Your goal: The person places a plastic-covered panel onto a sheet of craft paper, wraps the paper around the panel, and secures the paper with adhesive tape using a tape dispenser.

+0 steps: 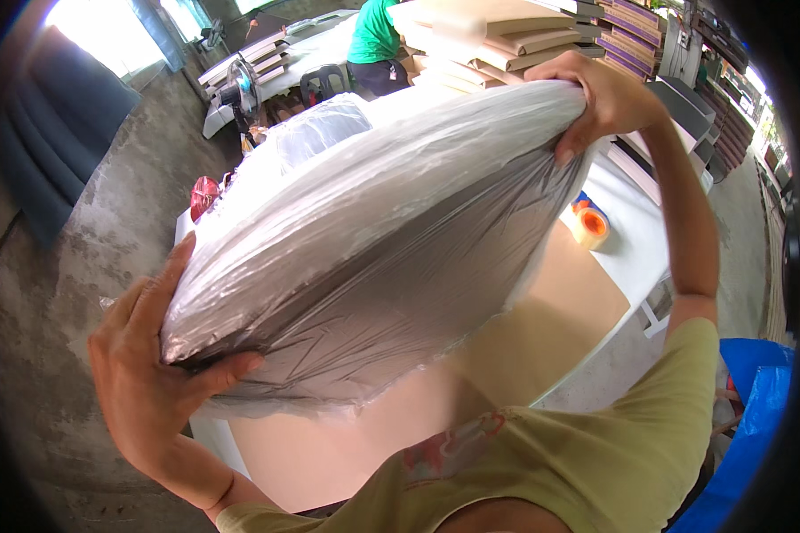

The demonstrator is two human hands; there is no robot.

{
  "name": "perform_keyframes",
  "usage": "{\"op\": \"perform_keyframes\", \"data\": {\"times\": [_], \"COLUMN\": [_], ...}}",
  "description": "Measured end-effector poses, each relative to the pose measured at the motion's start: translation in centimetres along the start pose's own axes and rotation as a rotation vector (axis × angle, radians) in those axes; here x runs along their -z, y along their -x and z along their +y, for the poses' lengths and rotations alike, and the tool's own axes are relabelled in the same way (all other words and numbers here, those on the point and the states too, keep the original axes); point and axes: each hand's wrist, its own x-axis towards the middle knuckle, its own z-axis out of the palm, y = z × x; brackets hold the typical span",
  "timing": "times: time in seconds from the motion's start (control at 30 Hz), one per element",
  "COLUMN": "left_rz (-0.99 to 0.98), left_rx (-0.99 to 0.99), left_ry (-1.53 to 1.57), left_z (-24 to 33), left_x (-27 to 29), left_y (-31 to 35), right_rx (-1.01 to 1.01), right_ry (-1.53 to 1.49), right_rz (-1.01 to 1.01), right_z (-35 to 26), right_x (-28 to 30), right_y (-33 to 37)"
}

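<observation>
A wide bundle wrapped in clear plastic is held up in front of me, tilted, its right end farther away and higher. What the wrap encloses looks pale on top and greyish along the side; its kind cannot be made out. At the lower left corner, my left hand grips it, thumb on the near side. My right hand is closed round the far right corner. Beneath the bundle, a brown sheet of paper or cardboard lies on a white table, partly hidden.
A roll of tape sits on the table by the sheet's far right corner. Brown cardboard stacks stand beyond it, near a person in green. A fan is at the far left, blue plastic at the lower right.
</observation>
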Motion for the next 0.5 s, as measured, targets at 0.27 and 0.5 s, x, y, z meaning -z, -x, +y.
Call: {"op": "perform_keyframes", "data": {"times": [0.27, 0.5], "left_rz": [0.658, 0.535], "left_rx": [-0.038, 0.122], "left_ry": [0.611, 1.295], "left_z": [-3.6, -10.7], "left_x": [-8.5, -14.9], "left_y": [5.1, 16.7], "right_rx": [-0.078, 0.297], "right_ry": [-0.797, -1.11], "right_rz": [0.649, 0.834], "right_z": [8.4, 16.1], "right_x": [-11.8, -15.8], "right_y": [3.5, 3.9]}}
